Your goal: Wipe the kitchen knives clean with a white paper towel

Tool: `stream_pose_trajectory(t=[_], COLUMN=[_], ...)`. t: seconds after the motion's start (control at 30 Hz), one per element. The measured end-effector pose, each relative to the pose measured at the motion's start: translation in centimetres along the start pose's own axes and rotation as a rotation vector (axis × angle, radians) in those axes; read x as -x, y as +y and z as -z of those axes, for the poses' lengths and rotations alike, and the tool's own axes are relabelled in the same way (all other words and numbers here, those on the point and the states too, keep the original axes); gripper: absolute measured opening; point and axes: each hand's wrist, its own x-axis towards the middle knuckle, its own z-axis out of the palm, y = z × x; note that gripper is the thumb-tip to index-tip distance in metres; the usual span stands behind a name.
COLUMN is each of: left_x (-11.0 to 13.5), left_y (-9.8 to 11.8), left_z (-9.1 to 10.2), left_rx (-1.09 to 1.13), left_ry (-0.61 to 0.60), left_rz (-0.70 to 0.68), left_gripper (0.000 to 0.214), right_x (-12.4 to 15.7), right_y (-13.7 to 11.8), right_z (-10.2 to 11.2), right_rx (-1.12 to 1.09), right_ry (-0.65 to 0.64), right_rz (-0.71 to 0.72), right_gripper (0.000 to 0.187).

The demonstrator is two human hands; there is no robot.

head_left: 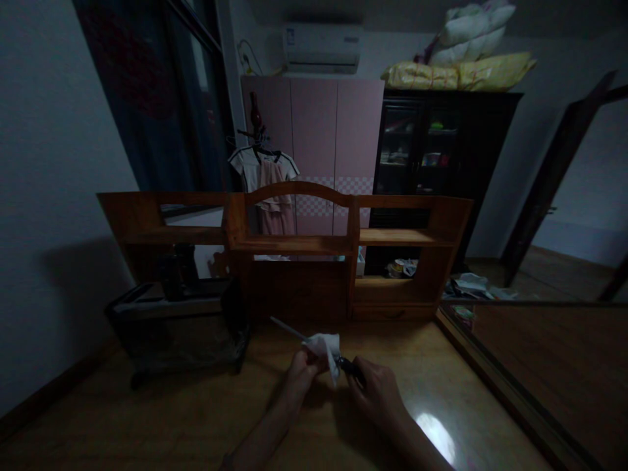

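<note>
My right hand (377, 387) is closed around the black handle (350, 369) of a tool with a long, thin metal shaft (288, 328). The shaft points away to the upper left; whether it is a blade or a round rod is too dark to tell. A crumpled white tissue (324, 344) wraps the middle of the shaft. Pinched around that tissue, my left hand (303, 371) sits just left of the handle, its fingertips partly hidden. Both hands are above the pale wooden tabletop (235, 418).
A wooden shelf unit (294, 245) spans the back of the surface. At left stands a dark-framed glass tank (186, 333) with a black device (174, 271) on top. A raised ledge (490, 386) runs along the right. Behind are a pink wardrobe (314, 131) and a dark cabinet (441, 144).
</note>
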Motion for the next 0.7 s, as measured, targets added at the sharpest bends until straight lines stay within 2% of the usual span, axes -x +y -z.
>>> stream_pose_trajectory(t=[0.17, 0.37, 0.7], left_x=[-0.12, -0.26, -0.16], left_y=[-0.11, -0.35, -0.48], left_z=[0.17, 0.26, 0.35], left_rx=[-0.022, -0.022, -0.021], left_ry=[-0.027, 0.018, -0.021], left_rz=[-0.016, 0.017, -0.011], left_gripper=[0.039, 0.037, 0.038], right_x=[-0.08, -0.02, -0.11], right_y=[-0.17, -0.09, -0.1], right_z=[0.08, 0.0, 0.05], right_rx=[-0.016, -0.039, -0.029], right_ry=[0.014, -0.01, -0.021], right_rz=[0.013, -0.005, -0.009], right_gripper=[0.01, 0.008, 0.009])
